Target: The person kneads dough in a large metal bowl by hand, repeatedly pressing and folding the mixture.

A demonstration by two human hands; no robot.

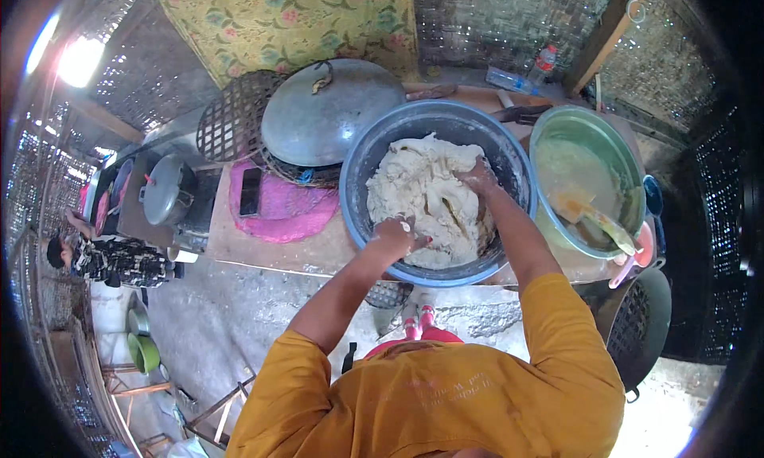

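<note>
A large pale mass of dough [430,191] fills much of a blue-grey basin [516,152] on the table in front of me. My left hand [393,237] grips the dough at its near left edge, fingers curled and smeared with white. On the far right side of the mass, my right hand [478,178] is closed on the dough, its fingertips partly sunk in and hidden. Folds and a deep crease run through the dough between my two hands. White residue coats the basin's inner wall.
Right of the basin stands a green tub [549,140] with cloudy liquid and a ladle. A metal lid [334,112], pink sheet [298,211] and phone [250,192] lie left. A wok [649,331] is at lower right. Another person [119,259] is at far left.
</note>
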